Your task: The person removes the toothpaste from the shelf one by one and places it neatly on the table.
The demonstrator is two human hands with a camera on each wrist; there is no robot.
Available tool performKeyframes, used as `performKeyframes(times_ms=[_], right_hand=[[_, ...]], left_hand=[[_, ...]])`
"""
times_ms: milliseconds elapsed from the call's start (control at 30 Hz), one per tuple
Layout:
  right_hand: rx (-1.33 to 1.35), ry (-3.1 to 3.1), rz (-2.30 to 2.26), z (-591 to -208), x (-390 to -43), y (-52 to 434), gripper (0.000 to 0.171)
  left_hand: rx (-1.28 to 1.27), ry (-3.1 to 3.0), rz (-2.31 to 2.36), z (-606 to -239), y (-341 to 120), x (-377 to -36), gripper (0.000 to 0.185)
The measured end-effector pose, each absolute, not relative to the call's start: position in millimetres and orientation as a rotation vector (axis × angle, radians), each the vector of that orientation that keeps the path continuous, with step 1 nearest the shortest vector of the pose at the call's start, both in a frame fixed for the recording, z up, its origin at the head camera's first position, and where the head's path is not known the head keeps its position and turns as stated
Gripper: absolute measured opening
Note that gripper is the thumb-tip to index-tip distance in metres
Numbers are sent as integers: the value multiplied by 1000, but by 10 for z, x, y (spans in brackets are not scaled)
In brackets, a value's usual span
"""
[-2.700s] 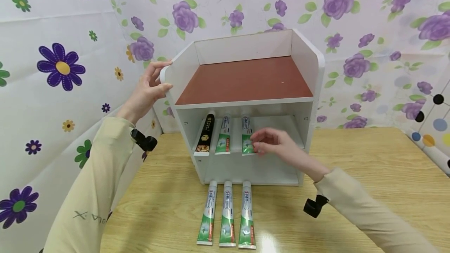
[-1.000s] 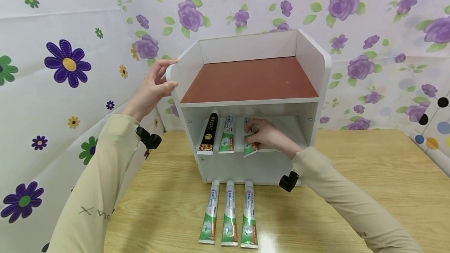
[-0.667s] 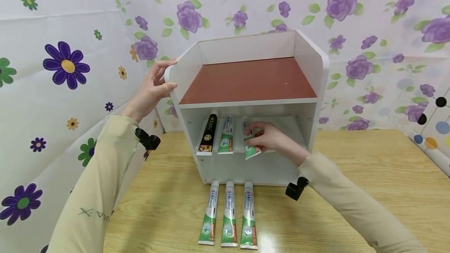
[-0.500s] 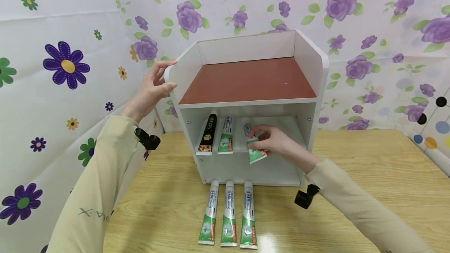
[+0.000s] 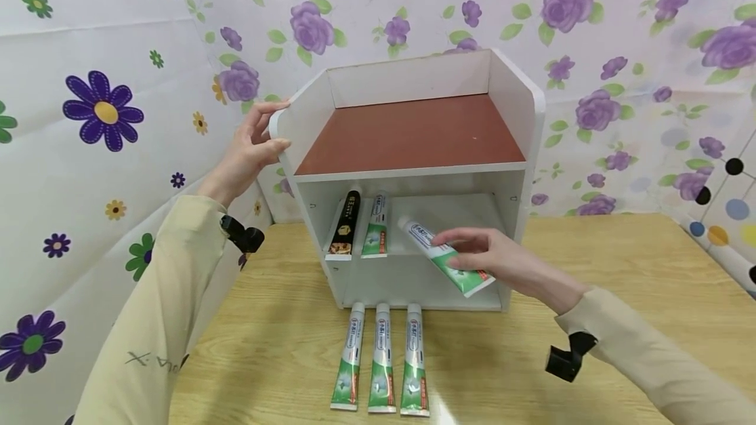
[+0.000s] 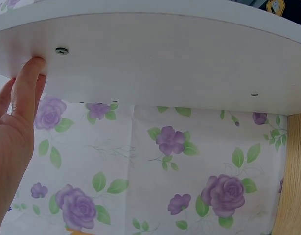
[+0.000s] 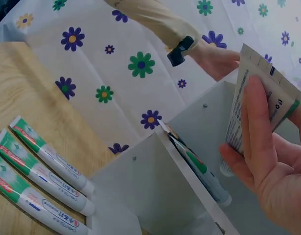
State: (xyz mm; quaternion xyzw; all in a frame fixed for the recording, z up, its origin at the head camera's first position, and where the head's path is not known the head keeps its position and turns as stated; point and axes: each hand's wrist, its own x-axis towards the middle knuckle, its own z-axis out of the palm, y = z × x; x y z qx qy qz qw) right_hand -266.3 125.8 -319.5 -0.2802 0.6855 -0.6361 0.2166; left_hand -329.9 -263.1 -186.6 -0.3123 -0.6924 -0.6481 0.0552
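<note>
My right hand (image 5: 496,258) grips a green and white toothpaste tube (image 5: 445,257) (image 7: 260,103) in front of the white shelf unit (image 5: 525,110), with the cap end still pointing in over the middle shelf. On that shelf lie a black tube (image 5: 346,223) and another green and white tube (image 5: 376,227). My left hand (image 5: 251,149) (image 6: 13,132) holds the unit's upper left side panel, fingers on its outer face and thumb at its front edge.
Three green and white tubes (image 5: 380,369) (image 7: 35,178) lie side by side on the wooden table (image 5: 620,281) in front of the unit. The unit's brown top shelf (image 5: 413,133) holds nothing. Floral cloth (image 5: 88,117) hangs behind and to the left.
My right hand took hold of the rightmost tube on the middle shelf and drew it out toward me and to the right. The left hand stayed on the side panel.
</note>
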Motion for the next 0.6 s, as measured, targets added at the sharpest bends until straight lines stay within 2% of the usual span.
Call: performKeyframes(times_ms=[600], right_hand=[[-959,1767,-1662,-3304,-2588,1613,55]], left_hand=[[-933,-2078,-2016,-1865,-2629,-3300,49]])
